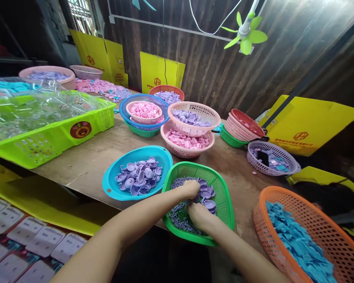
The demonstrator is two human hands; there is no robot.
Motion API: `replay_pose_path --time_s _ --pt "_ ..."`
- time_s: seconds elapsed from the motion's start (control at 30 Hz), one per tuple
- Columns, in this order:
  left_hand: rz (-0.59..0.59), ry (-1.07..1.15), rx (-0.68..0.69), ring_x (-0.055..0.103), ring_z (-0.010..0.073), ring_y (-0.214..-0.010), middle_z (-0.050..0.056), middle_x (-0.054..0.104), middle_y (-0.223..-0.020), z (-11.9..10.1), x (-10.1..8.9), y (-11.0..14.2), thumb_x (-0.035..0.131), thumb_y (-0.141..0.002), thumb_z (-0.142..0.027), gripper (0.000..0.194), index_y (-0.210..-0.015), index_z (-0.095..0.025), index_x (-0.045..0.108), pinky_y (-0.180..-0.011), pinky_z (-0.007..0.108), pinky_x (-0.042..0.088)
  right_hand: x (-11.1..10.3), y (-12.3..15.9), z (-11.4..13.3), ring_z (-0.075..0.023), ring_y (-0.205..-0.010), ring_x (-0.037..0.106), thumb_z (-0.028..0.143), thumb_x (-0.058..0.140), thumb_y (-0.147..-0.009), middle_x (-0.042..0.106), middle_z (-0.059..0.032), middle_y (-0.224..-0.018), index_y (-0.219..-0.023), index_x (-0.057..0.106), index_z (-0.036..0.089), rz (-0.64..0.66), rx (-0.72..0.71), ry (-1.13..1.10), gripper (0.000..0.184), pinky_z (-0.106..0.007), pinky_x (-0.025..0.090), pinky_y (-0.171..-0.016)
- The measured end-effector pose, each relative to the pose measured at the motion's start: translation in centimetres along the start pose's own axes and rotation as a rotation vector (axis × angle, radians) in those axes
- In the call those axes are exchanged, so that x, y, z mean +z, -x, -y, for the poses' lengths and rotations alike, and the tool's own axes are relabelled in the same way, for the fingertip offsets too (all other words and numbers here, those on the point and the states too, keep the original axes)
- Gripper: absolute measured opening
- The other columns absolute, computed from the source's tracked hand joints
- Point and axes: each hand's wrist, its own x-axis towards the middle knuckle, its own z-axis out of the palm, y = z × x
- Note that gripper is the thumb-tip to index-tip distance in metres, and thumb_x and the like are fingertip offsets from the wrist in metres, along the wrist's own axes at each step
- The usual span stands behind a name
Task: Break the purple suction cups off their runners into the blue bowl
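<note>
Both hands are inside a green plastic basket (227,196) at the table's front edge. My left hand (191,189) is closed, its fingers curled down and partly hidden. Just below it my right hand (200,216) is also closed, fingertips close to the left ones; whatever they grip is too hidden to name. Small purple hook-like pieces (179,222) fill the basket's left side. Round purple cup-like pieces (207,192) lie on its right side. To the left a blue basin (108,181) holds purple cup-shaped pieces with thin handles (140,177).
An orange basket (262,220) of blue pieces (297,239) stands at right. Stacked pink baskets (191,129) are behind. A lime crate (61,137) with clear bags occupies the left. A green-bladed fan (246,35) hangs above. White-and-pink items (26,232) lie below left.
</note>
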Motion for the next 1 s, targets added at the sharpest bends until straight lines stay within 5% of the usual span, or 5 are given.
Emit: replay_pose_path --time_s 0.2,0.37,0.53,0.67,1.0 --pt "-0.115 -0.080 0.005 0.058 0.0262 -0.090 0.014 0.063 -0.090 1.1 -3.1 2.0 0.050 -0.070 -0.008 0.023 -0.091 -0.013 0.059 -0.077 0.037 0.043 -2.4 2.7 -1.5 -0.0136 -0.072 0.056 0.016 0.052 -0.075 0.062 -0.0033 -0.080 -0.079 0.058 0.016 -0.141 -0.043 -0.131 0.007 -0.021 0.038 -0.062" --pt "-0.197 0.077 0.046 0.057 0.0163 -0.081 0.005 0.062 -0.084 2.0 -4.5 5.6 0.040 -0.076 -0.014 0.027 -0.098 -0.018 0.056 -0.071 0.025 0.043 -3.5 4.6 -2.4 -0.0104 -0.061 0.049 0.031 0.041 -0.085 0.052 0.0020 -0.066 -0.073 0.053 0.017 -0.500 0.042 -0.602 0.022 -0.020 0.036 -0.057" --pt "0.211 0.881 0.126 0.043 0.0079 -0.044 -0.004 0.044 -0.053 2.0 -3.1 9.2 0.047 -0.076 -0.032 0.021 -0.080 -0.014 0.055 -0.043 0.020 0.034 -3.4 5.0 -1.7 -0.0095 -0.053 0.044 0.041 0.049 -0.081 0.046 0.0039 -0.061 -0.080 0.053 0.018 -0.639 0.130 -1.103 0.023 -0.019 0.034 -0.047" --pt "0.380 1.124 0.153 0.038 0.0057 -0.040 -0.006 0.041 -0.051 1.2 -2.5 11.0 0.055 -0.071 -0.037 0.027 -0.085 -0.014 0.053 -0.039 0.018 0.029 -3.1 4.8 -0.2 -0.0082 -0.049 0.040 0.040 0.051 -0.080 0.045 0.0044 -0.061 -0.081 0.051 0.018 -0.628 0.084 -1.296 0.022 -0.018 0.032 -0.044" --pt "-0.015 0.702 0.098 0.041 0.0065 -0.042 -0.004 0.047 -0.053 1.2 -1.7 11.3 0.048 -0.074 -0.031 0.022 -0.078 -0.013 0.059 -0.041 0.018 0.029 -4.6 6.8 1.6 -0.0083 -0.051 0.045 0.031 0.047 -0.083 0.050 0.0029 -0.061 -0.076 0.053 0.018 -0.667 0.065 -0.789 0.016 -0.018 0.035 -0.049"
